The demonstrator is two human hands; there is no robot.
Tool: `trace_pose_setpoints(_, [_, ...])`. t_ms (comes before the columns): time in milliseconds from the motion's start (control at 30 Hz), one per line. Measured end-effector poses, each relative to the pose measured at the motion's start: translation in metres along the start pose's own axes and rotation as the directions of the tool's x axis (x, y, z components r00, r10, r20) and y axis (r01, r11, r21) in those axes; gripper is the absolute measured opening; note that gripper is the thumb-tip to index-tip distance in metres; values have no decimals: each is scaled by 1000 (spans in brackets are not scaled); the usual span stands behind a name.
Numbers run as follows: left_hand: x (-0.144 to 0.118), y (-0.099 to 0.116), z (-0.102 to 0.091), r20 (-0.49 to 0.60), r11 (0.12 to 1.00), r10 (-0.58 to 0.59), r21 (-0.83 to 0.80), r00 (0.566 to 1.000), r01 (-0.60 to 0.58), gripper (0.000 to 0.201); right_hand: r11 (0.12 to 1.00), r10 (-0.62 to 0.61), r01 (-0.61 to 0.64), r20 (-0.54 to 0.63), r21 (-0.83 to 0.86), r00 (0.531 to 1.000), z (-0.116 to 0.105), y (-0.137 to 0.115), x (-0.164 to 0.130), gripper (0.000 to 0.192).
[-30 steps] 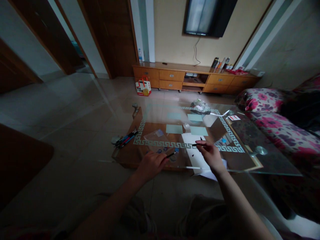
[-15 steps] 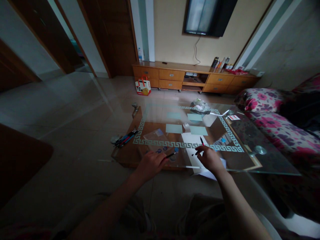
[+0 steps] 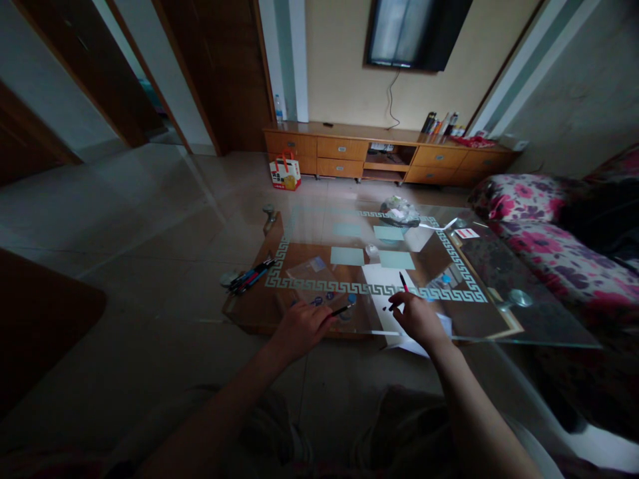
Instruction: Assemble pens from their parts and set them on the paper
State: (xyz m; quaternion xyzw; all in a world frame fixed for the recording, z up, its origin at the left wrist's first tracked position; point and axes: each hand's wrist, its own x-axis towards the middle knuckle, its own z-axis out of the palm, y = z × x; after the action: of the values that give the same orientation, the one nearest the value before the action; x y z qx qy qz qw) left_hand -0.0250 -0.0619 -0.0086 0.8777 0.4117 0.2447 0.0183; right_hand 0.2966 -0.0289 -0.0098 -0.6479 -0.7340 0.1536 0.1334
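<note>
My left hand is closed around a slim dark pen, whose end points right over the glass table. Across from it, my right hand pinches a small dark piece between thumb and finger; its kind is too small to make out. A red and black pen shows just beyond the right knuckles, and whether that hand touches it I cannot tell. White paper is beneath the fingers. Several pens lie in a bunch at the table's left edge.
A clear plastic case is visible ahead of my left hand. Farther back on the table is a bowl with a plastic bag, and a red and white card lies to the right. A flowered sofa flanks the right side.
</note>
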Motion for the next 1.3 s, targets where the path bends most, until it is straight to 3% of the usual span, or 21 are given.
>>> trace_pose_setpoints(300, [-2, 0, 1, 3, 1000, -2, 9, 1000, 2, 24, 1000, -4, 3, 27, 9, 1000, 2, 5, -1, 42])
trace_pose_setpoints(500, [-2, 0, 2, 22, 1000, -23, -8, 999, 23, 23, 999, -31, 34, -70, 32, 997, 0, -2, -5, 61])
trace_pose_setpoints(633, [-2, 0, 3, 24, 999, -34, -25, 999, 34, 22, 977, -65, 106, -217, 184, 974, -3, -17, -5, 54])
trace_pose_setpoints(733, [0, 2, 2, 25, 999, -18, -27, 1000, 18, 20, 909, 4, 106, -261, 404, 965, -2, -32, -6, 41])
trace_pose_setpoints(800, [1, 3, 1, 22, 1000, 8, -20, 1000, -7, 19, 825, 36, 91, -211, 558, 977, 1, -42, -8, 36])
trace_pose_setpoints(933, [3, 3, 1, 7, 996, 87, 4, 996, -87, 15, 684, -113, 54, 32, 728, 993, 8, -62, -13, 42])
trace_pose_setpoints(1067, [1, 3, 3, 35, 988, 152, 4, 988, -152, 15, 686, -218, 8, 194, 728, 957, 16, -76, -20, 52])
trace_pose_setpoints(1167, [-1, 3, 5, 56, 986, 161, 23, 985, -163, 17, 708, -239, -21, 269, 706, 933, 21, -80, -24, 57])
trace_pose_setpoints(1300, [-1, 4, 5, 44, 984, 176, 19, 983, -177, 22, 671, -314, -58, 354, 739, 881, 26, -82, -27, 61])
